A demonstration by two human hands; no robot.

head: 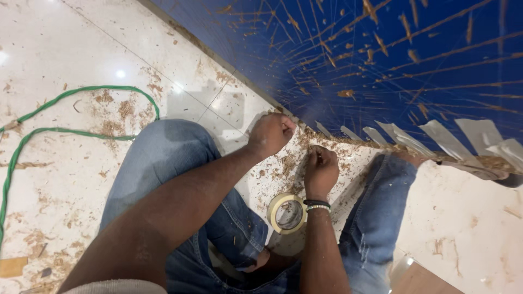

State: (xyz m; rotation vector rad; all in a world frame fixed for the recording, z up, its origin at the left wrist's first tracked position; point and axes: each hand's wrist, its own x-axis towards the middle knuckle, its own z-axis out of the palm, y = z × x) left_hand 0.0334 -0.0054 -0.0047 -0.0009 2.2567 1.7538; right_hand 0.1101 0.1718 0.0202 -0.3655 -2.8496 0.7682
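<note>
Head view shows the left hand (271, 133) closed against the edge of the blue board (381, 60) at frame centre, while the right hand (320, 171) pinches a tape strip (308, 148) just below. Pressing each strip flat along its whole length, evenly spaced like the strips (414, 140) to the right, would likely hold best; the tape roll (287, 213) sits on the floor (71, 49) by the right wrist.

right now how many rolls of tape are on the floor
1. The tape roll lies flat on the tiled floor between the knees, beside the right hand's wrist. Others may be hidden by the legs.
</note>
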